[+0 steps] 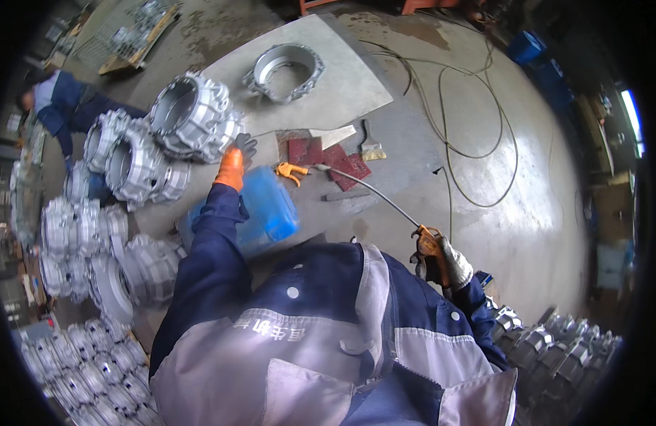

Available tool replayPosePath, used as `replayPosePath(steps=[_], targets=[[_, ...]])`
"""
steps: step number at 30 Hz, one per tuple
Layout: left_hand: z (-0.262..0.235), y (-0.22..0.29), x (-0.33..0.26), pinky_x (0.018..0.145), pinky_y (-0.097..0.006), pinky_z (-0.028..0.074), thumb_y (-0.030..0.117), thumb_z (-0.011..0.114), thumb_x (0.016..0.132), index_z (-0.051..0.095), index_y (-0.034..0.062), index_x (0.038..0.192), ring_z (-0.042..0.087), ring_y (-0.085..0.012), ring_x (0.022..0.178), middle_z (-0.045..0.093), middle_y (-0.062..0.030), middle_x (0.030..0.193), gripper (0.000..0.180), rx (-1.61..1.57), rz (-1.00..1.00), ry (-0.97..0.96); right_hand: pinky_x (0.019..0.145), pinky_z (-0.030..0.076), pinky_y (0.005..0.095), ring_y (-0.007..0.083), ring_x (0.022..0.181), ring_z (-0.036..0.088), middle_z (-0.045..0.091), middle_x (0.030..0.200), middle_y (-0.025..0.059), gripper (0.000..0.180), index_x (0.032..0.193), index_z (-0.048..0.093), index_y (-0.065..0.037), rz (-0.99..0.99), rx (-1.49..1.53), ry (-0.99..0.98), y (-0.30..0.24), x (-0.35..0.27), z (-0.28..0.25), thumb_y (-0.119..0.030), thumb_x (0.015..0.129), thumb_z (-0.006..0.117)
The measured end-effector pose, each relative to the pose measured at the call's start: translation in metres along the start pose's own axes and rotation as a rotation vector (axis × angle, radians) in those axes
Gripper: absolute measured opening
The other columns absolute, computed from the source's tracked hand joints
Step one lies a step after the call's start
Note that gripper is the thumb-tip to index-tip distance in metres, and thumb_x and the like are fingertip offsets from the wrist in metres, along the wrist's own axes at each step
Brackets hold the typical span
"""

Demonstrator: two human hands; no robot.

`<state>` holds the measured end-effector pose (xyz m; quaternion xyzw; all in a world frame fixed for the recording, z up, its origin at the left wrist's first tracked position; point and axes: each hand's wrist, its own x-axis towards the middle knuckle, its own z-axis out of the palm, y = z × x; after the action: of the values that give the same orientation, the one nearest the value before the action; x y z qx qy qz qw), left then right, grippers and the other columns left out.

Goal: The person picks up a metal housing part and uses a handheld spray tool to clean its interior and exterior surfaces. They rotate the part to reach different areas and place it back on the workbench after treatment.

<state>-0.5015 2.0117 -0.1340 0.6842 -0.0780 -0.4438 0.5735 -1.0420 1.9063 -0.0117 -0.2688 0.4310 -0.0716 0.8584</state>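
My left hand (233,167), in an orange glove with dark grey fingers, reaches forward with its fingers apart. It rests beside a stack of silver ring-shaped castings (189,117), and nothing shows in it. Just below that hand lies a blue translucent plastic jug (264,213). On the right, my gloved right hand (441,259) is curled closed where a grey air hose (385,197) meets it. The hose leads to an orange air blow gun (291,171) lying on the work surface. Part of the right hand's grip is hidden.
A single ring casting (285,73) sits on a pale sheet (313,50). Red abrasive pads (328,157) lie ahead of me. A looped cable (495,192) crosses the floor on the right. More castings stand left and lower right. Another person (68,103) bends at the far left.
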Motion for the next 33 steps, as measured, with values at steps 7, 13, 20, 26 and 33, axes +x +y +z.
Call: replayPosePath(steps=[7, 13, 20, 26, 33], targets=[[0.03, -0.024, 0.206, 0.093, -0.036, 0.041, 0.046, 0.065, 0.08, 0.051, 0.0002, 0.123, 0.054, -0.0309, 0.111, 0.058, -0.0191, 0.119, 0.064, 0.524, 0.311, 0.061, 0.071, 0.053, 0.038, 0.0272, 0.084, 0.063, 0.061, 0.104, 0.0181, 0.066, 0.128, 0.045, -0.003, -0.076, 0.345, 0.159, 0.029, 0.011, -0.001, -0.056, 0.089, 0.047], [0.064, -0.018, 0.305, 0.093, -0.041, 0.043, 0.051, 0.064, 0.075, 0.051, -0.0022, 0.117, 0.053, -0.0407, 0.11, 0.056, -0.0275, 0.117, 0.069, 1.023, 0.405, 0.078, 0.076, 0.051, 0.0301, 0.0171, 0.087, 0.062, 0.062, 0.104, 0.0089, 0.064, 0.124, 0.05, -0.004, -0.126, 0.208, 0.562, 0.066, 0.002, 0.008, -0.057, 0.09, 0.045], [0.104, 0.007, 0.365, 0.092, -0.041, 0.045, 0.033, 0.062, 0.074, 0.047, 0.006, 0.123, 0.055, -0.0362, 0.109, 0.055, -0.0202, 0.12, 0.058, 1.348, 0.263, 0.027, 0.083, 0.044, 0.0307, 0.0168, 0.098, 0.054, 0.056, 0.112, 0.0078, 0.063, 0.127, 0.047, -0.004, -0.052, 0.209, 0.744, 0.064, -0.007, 0.04, -0.056, 0.091, 0.044], [0.134, -0.002, 0.407, 0.095, -0.041, 0.044, 0.029, 0.061, 0.074, 0.041, 0.0099, 0.129, 0.053, -0.0336, 0.114, 0.052, -0.0153, 0.126, 0.061, 1.655, 0.191, -0.084, 0.09, 0.038, 0.0312, 0.0166, 0.106, 0.048, 0.051, 0.119, 0.0068, 0.063, 0.129, 0.044, -0.004, 0.03, 0.203, 0.792, 0.06, 0.013, 0.059, -0.055, 0.092, 0.042], [0.142, -0.049, 0.372, 0.083, -0.041, 0.05, 0.034, 0.06, 0.084, 0.058, 0.0175, 0.109, 0.062, -0.0245, 0.105, 0.064, -0.0052, 0.111, 0.031, 1.839, 0.139, -0.087, 0.097, 0.031, 0.0318, 0.0163, 0.116, 0.04, 0.045, 0.127, 0.0057, 0.062, 0.132, 0.04, -0.004, 0.068, 0.206, 0.783, 0.055, 0.042, 0.067, -0.053, 0.093, 0.041]])
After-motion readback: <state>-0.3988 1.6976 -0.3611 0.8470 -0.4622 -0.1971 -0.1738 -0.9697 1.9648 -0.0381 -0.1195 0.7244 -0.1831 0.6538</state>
